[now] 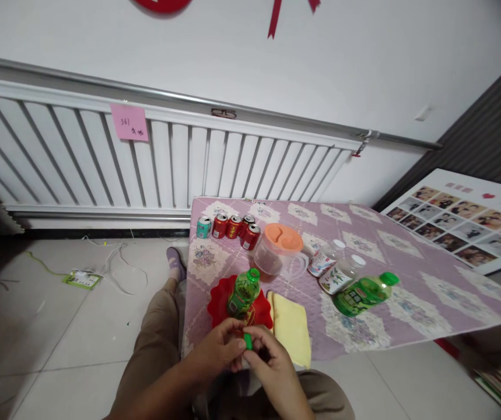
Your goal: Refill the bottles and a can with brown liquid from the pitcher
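Observation:
A small green bottle cap (248, 341) sits between the fingertips of both hands, just in front of the table's near edge. My right hand (274, 363) pinches it with thumb and index finger. My left hand (220, 349) has its thumb and fingers closed against the cap's left side. Behind them, an uncapped green plastic bottle (244, 291) stands on a red scalloped plate (219, 298). Beside the plate, on the right, lies a folded yellow cloth (293, 329).
Several drink cans (234, 226) stand at the back left of the table. An orange-lidded pitcher (272, 259) holding brownish liquid is near the middle. Two white-capped bottles (338, 276) and a green-capped bottle (360, 296) lie on the right. A radiator (233, 163) runs behind.

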`<state>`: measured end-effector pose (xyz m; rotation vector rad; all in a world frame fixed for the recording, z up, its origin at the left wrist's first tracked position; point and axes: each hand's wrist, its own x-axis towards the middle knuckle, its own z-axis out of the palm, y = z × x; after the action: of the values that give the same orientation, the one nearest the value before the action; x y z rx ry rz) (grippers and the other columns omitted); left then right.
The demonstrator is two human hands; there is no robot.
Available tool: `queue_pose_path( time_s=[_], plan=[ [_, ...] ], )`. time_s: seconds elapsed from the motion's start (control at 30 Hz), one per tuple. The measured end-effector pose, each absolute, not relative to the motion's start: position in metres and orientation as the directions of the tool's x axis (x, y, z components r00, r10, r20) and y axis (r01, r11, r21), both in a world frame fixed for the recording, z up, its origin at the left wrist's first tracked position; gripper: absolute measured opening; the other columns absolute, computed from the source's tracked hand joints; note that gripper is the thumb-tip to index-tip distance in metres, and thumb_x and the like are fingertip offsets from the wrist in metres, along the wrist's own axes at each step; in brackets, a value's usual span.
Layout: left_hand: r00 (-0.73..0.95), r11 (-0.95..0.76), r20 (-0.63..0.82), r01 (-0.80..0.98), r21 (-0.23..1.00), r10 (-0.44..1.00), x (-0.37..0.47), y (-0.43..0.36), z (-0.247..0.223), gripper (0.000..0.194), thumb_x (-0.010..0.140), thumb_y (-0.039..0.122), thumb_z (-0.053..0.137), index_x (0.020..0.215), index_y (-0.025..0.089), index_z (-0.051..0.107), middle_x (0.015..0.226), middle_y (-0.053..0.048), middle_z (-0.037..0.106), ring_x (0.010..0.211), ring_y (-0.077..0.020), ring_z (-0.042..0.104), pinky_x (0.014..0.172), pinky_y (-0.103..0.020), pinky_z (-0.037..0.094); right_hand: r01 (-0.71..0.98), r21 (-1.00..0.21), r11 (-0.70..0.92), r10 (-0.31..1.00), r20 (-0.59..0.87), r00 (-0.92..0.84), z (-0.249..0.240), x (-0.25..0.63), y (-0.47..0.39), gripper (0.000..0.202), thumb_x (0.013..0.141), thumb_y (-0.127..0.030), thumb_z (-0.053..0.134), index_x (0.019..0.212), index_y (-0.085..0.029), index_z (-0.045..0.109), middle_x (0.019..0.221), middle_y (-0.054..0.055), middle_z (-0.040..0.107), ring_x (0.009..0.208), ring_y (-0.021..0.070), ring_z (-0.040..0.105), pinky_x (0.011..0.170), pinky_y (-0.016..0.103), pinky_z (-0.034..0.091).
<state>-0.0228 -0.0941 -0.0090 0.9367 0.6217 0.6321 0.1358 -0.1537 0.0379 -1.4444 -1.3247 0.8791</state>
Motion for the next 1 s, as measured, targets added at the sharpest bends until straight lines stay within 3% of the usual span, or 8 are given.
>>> queue_pose_path(
  time_s=[0.07,0.17,0.23,0.33,0.57,0.8,1.0],
  plan=[
    [0.607,0.306,-0.151,-0.160,0.939,0.780,-0.025,-0.088,-0.009,0.059,0.074,0.063,0.080,0.110,0.020,0.062,0.073,0.003,0.061,0.060,-0.0128,0.055,0.061,-0.028,0.045,0.238,-0.971,-0.004,0.975,0.049,0.215,0.043,0.146,-0.148,0.030,0.079,-0.041,0.076,0.104,-0.025,0.079,0.074,-0.001,0.066,0.068,0.0182,0.064,0.066,0.029,0.057],
    [0.390,0.040,-0.026,-0.026,0.999,0.920,-0.029,-0.075,-0.002,0.048,0.075,0.037,0.081,0.117,0.022,0.064,0.099,-0.004,0.069,0.089,-0.0211,0.066,0.084,-0.036,0.053,0.181,-0.983,-0.019,0.959,0.033,0.282,0.056,0.166,-0.133,0.046,0.079,-0.057,0.077,0.111,-0.023,0.076,0.081,0.003,0.072,0.070,0.0197,0.066,0.065,0.031,0.057],
    [0.274,-0.117,0.098,0.055,0.992,0.957,-0.029,-0.064,0.006,0.060,0.071,0.025,0.080,0.128,0.023,0.061,0.123,-0.009,0.068,0.116,-0.0280,0.064,0.104,-0.044,0.050,0.224,-0.974,0.028,0.955,0.092,0.283,0.072,0.175,-0.119,0.050,0.079,-0.061,0.076,0.112,-0.023,0.075,0.092,0.006,0.076,0.080,0.0221,0.069,0.071,0.034,0.059],
    [0.237,-0.245,0.213,0.114,0.963,0.948,-0.022,-0.048,0.013,0.078,0.067,0.019,0.082,0.140,0.020,0.054,0.142,-0.014,0.061,0.136,-0.0345,0.055,0.120,-0.052,0.041,0.388,-0.918,0.085,0.959,0.181,0.218,0.102,0.182,-0.094,0.046,0.080,-0.054,0.074,0.113,-0.022,0.074,0.086,0.004,0.073,0.077,0.0206,0.067,0.072,0.033,0.058],
    [0.280,-0.189,0.148,0.128,0.974,0.949,-0.003,-0.027,0.022,0.091,0.071,0.020,0.086,0.152,0.019,0.045,0.154,-0.018,0.053,0.143,-0.0392,0.052,0.124,-0.059,0.040,0.705,-0.676,0.215,0.970,0.234,-0.072,0.149,0.184,-0.047,0.035,0.083,-0.029,0.063,0.115,-0.022,0.073,0.096,0.003,0.073,0.083,0.0198,0.066,0.076,0.033,0.055],
    [0.341,-0.155,0.111,0.106,0.982,0.934,0.000,-0.021,0.026,0.092,0.071,0.018,0.085,0.153,0.019,0.045,0.158,-0.018,0.051,0.146,-0.0376,0.049,0.125,-0.057,0.037,0.779,-0.532,0.333,0.942,0.157,-0.296,0.152,0.183,-0.029,0.039,0.082,-0.019,0.063,0.120,-0.022,0.074,0.106,0.006,0.074,0.091,0.0201,0.068,0.084,0.034,0.056],
    [0.377,-0.141,0.079,0.140,0.980,0.923,0.001,-0.019,0.024,0.091,0.069,0.017,0.084,0.152,0.018,0.045,0.152,-0.019,0.056,0.140,-0.0358,0.055,0.121,-0.052,0.042,0.788,-0.479,0.388,0.920,0.153,-0.360,0.152,0.182,-0.025,0.039,0.079,-0.011,0.061,0.113,-0.022,0.077,0.106,0.007,0.073,0.094,0.0210,0.068,0.089,0.036,0.056]
  ],
)
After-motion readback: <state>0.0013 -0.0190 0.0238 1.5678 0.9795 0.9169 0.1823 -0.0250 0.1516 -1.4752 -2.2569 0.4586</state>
